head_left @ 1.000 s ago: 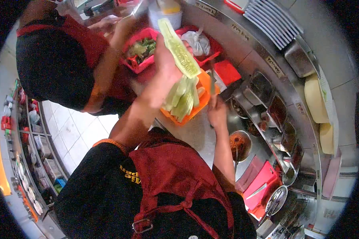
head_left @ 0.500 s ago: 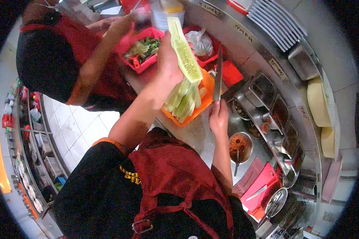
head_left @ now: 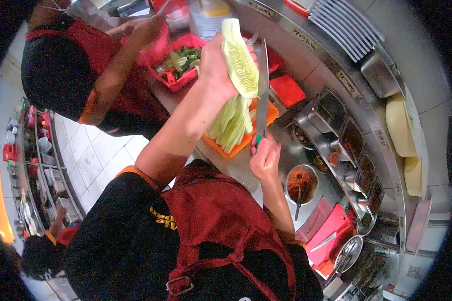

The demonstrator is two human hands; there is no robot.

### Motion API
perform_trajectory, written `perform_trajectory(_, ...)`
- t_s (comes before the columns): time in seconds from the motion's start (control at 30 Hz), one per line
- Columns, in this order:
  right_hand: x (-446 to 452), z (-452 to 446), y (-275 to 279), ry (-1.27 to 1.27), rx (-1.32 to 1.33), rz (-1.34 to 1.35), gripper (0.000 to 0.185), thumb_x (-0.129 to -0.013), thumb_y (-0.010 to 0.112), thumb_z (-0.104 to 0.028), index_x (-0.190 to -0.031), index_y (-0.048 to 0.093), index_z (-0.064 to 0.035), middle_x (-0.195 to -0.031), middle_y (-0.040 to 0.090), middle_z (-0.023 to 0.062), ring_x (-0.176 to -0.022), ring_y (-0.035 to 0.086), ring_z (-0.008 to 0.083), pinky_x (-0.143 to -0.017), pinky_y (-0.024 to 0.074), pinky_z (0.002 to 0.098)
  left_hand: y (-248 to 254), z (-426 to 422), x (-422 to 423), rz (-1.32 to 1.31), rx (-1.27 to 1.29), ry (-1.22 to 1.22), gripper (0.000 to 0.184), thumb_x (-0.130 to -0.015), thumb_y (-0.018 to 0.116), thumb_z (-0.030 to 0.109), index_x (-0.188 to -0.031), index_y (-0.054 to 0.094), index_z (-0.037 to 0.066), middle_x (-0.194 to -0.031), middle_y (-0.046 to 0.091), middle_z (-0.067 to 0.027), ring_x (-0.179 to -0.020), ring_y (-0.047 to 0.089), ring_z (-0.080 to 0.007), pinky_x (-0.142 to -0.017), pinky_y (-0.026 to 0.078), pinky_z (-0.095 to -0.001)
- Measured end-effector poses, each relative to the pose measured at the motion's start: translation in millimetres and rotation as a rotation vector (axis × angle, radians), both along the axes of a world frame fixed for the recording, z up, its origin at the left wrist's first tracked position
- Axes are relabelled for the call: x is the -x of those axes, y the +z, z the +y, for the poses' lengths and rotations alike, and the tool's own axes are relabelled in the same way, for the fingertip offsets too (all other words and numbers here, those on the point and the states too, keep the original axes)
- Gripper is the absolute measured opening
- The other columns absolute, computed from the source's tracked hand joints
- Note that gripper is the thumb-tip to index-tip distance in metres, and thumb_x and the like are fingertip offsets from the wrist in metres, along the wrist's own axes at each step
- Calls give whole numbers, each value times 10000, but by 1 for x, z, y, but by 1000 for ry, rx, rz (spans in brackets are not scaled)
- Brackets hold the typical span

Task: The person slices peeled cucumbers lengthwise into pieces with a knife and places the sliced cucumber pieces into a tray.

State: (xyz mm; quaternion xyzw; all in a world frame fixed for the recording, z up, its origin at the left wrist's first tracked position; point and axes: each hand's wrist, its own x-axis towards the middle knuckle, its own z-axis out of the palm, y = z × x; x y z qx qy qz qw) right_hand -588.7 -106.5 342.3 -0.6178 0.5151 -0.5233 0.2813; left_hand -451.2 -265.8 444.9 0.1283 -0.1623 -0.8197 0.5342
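A long cucumber half (head_left: 243, 67), its seeded cut face showing, is held up in my left hand (head_left: 218, 67). My right hand (head_left: 265, 156) is closed round the green handle of a knife (head_left: 263, 95). The blade points up, close beside the cucumber's right edge; whether they touch I cannot tell. Below the cucumber, several long pale green slices (head_left: 231, 125) rest in an orange tray (head_left: 272, 113) on the steel counter.
A co-worker (head_left: 65, 75) stands at the upper left, near a pink basket (head_left: 173, 84) of greens. To the right are a bowl of orange-red food (head_left: 301, 181), a red board (head_left: 331, 231) with a knife and a rail of metal containers (head_left: 351, 140). Another person (head_left: 42, 253) shows lower left.
The cucumber and my left hand have shifted slightly right. The knife has swung in beside the cucumber, and my right hand has moved left. Another person has appeared at the lower left.
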Motion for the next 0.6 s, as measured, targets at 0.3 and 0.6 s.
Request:
perform_trajectory(0.3, 5, -2, -12, -32, 141, 91, 396, -979, 360, -312, -827, 556, -3, -532, 452, 20, -458, 451, 125, -442, 331, 295, 13, -9, 3, 35, 39, 31, 295, -924, 410, 311, -864, 526, 47, -749, 545, -105, -645, 527, -233, -606, 467, -361)
perform_trajectory(0.6, 7, 4, -14, -50, 120, 92, 419, -987, 364, -341, -817, 540, 0, -524, 445, 36, -452, 454, 130, -444, 351, 299, 31, -5, 0, 41, 74, -34, 285, -919, 421, 308, -908, 530, 45, -755, 542, -104, -656, 533, -234, -634, 463, -382)
